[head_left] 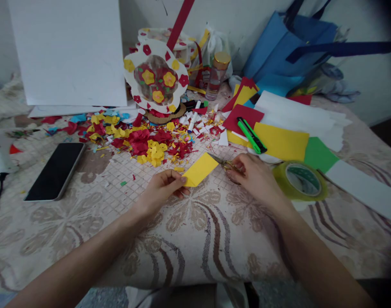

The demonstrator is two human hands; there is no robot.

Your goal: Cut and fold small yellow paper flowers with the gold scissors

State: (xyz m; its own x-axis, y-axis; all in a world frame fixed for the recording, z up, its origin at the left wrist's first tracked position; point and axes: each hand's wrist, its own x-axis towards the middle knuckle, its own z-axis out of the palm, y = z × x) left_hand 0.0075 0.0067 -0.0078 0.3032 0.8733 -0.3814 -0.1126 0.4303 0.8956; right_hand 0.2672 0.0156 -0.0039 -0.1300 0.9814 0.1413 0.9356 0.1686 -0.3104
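Observation:
My left hand (165, 187) pinches the lower left end of a small rectangle of yellow paper (201, 169), held over the patterned tablecloth. In my right hand (251, 175) is a pair of small scissors (226, 164), fingers wrapped round the handles. The blades point left and meet the paper's upper right corner; whether they have cut into it I cannot tell. Beyond the paper lies a heap of yellow paper flowers (155, 152) and red paper pieces (139, 142). A green utility knife (251, 135) rests on coloured sheets just past my right hand.
A roll of clear tape (301, 179) lies right of my right hand. At left are a phone (55, 171) and a white glue gun (1, 154). Behind stand a flower-shaped paper lantern (156, 77), a bottle (217, 77), a white board (70, 51) and a blue bag (272, 42).

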